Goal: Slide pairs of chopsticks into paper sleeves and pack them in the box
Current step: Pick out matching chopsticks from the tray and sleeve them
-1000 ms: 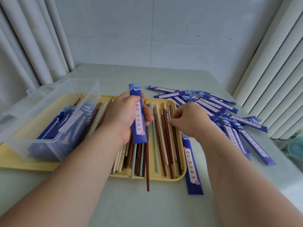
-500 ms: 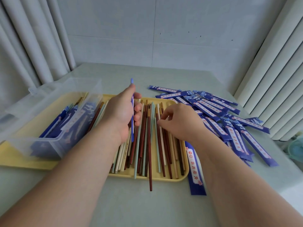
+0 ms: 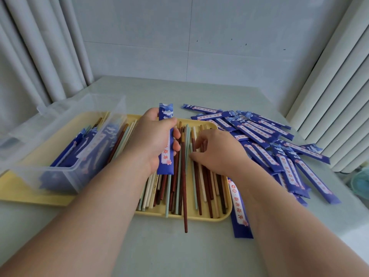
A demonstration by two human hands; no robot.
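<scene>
My left hand (image 3: 153,140) is wrapped around a blue paper sleeve (image 3: 166,144), holding it lengthwise so it points away from me. My right hand (image 3: 217,152) is just beside it, fingers curled down into the loose chopsticks (image 3: 183,186). Honestly can't tell if it's got one pinched. The sticks lie right under those fingertips in the yellow tray (image 3: 225,214), running near-to-far, pretty much parallel to the sleeve, so the right hand's clearly the one to pull a pair. The clear plastic box (image 3: 65,136), with sleeves in it, sits on the tray's left side, and the spare sleeves (image 3: 269,140) are heaped off to the right.
</scene>
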